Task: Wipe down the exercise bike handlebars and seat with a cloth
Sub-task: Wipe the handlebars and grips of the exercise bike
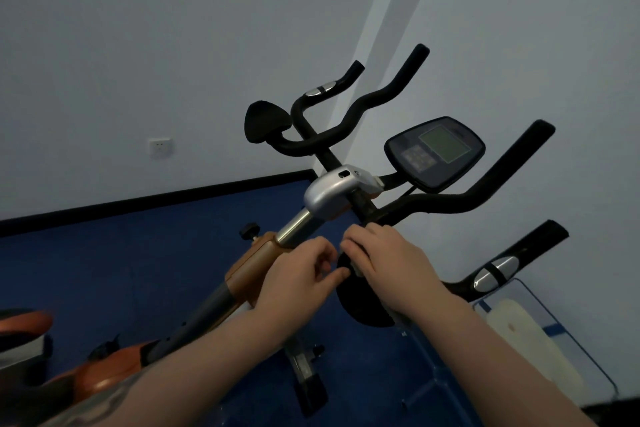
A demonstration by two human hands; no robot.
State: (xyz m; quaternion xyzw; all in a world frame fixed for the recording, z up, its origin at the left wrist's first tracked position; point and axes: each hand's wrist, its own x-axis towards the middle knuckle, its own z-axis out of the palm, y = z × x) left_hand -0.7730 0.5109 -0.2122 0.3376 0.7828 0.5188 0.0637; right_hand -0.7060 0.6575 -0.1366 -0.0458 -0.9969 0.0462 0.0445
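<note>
The exercise bike's black handlebars (pixel 363 104) curve up in the middle of the head view, with a second bar (pixel 485 191) to the right. A black elbow pad (pixel 360 308) sits nearest me. My right hand (pixel 384 253) lies over the pad's far end, its fingers curled round the edge. My left hand (pixel 301 274) is just left of it with curled fingers, and its thumb tip touches the pad's rim. No cloth shows plainly; a small pale bit peeks from under my right hand. The seat is out of view.
A grey console (pixel 436 152) stands behind the bars, with a silver clamp (pixel 329 191) and an orange frame post (pixel 249 267) below it. A second pad (pixel 266 121) sits far left. A clear plastic bin (pixel 540 333) stands on the blue floor at right.
</note>
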